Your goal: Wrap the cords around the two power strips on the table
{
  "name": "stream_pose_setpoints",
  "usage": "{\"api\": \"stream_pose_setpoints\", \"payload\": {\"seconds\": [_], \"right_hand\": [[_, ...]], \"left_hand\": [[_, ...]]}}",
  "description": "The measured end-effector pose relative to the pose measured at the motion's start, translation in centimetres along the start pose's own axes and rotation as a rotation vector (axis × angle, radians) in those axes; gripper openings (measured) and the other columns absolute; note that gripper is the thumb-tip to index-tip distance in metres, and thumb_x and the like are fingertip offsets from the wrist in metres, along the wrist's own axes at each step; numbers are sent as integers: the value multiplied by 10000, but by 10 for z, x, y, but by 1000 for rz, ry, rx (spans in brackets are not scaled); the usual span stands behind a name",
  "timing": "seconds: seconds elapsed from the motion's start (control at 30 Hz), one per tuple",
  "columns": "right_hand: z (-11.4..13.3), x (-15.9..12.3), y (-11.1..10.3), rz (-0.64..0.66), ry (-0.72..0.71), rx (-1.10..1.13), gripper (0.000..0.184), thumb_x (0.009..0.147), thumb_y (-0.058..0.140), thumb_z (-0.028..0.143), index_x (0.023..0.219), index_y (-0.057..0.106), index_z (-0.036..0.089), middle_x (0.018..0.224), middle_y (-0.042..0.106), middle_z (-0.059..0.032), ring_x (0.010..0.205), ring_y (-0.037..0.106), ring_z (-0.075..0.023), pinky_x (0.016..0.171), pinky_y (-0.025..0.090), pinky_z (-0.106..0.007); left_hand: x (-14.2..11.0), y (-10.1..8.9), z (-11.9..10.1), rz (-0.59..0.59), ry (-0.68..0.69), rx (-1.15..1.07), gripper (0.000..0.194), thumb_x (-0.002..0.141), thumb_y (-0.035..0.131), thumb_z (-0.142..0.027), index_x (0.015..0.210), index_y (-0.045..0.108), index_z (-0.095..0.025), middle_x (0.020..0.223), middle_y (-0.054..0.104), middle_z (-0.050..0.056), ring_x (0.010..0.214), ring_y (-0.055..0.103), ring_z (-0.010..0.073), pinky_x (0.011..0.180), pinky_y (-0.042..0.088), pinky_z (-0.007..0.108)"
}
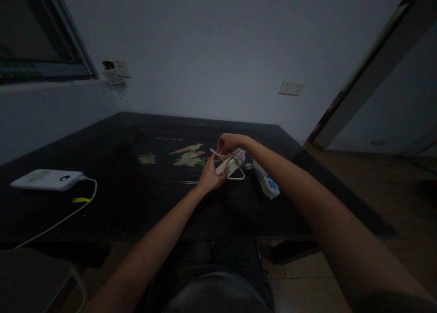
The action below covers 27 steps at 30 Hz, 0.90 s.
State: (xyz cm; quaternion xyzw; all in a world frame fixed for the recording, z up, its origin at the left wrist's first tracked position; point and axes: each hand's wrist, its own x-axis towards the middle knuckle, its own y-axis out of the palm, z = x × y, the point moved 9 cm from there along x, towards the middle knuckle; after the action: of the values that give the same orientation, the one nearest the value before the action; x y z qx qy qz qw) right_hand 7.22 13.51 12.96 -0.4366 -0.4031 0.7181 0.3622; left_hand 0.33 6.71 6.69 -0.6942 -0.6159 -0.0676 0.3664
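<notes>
My left hand is closed around the near end of a white power strip, which I hold tilted above the dark table. The strip's white cord runs around its body and hangs in a loop on the near side. At the far left end of the strip, my right hand has its fingers bent and pinched on the cord. Just right of the strip lies a second power strip, white with blue socket faces and a cord wound about its upper part; my right forearm passes close beside it.
The black table bears a pale bird-and-flower picture. A white power bank with a white cable lies at the left. Wall sockets sit above the table's back edge, with more near the left corner.
</notes>
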Motion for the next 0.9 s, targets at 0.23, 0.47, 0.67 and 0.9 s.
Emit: {"api": "stream_pose_setpoints", "payload": {"seconds": [0.23, 0.47, 0.67, 0.9], "right_hand": [[15, -30, -15, -287, -172, -128, 332, 728, 615, 48, 1050, 644, 126, 972, 700, -78, 846, 639, -150, 742, 457, -208], [-60, -74, 11, -518, 200, -136, 304, 915, 473, 313, 1138, 591, 145, 1094, 667, -125, 1021, 616, -208, 823, 430, -256], [-69, -64, 46, -525, 299, -173, 304, 963, 353, 289, 1150, 549, 151, 1053, 667, -155, 997, 636, -252, 799, 438, -301], [-48, -52, 58, -471, 268, -235, 331, 969, 276, 283, 1191, 506, 196, 1040, 667, -170, 957, 651, -283, 762, 465, -350]], "left_hand": [[8, -1, 26, -43, -98, -38, 641, 630, 709, -220, 1204, 442, -114, 1217, 522, 160, 1155, 501, 271, 1007, 377, 414], [9, -5, 50, -81, -216, -103, 486, 612, 719, -209, 1043, 500, -158, 1030, 564, 72, 997, 556, 229, 913, 421, 406], [5, -2, 43, -62, -191, -101, 565, 615, 739, -245, 1107, 472, -168, 1113, 539, 95, 1072, 524, 248, 957, 394, 422], [6, -9, 42, -74, -183, -170, 701, 604, 738, -211, 1222, 410, -188, 1212, 524, 124, 1141, 520, 263, 1002, 366, 449]]}}
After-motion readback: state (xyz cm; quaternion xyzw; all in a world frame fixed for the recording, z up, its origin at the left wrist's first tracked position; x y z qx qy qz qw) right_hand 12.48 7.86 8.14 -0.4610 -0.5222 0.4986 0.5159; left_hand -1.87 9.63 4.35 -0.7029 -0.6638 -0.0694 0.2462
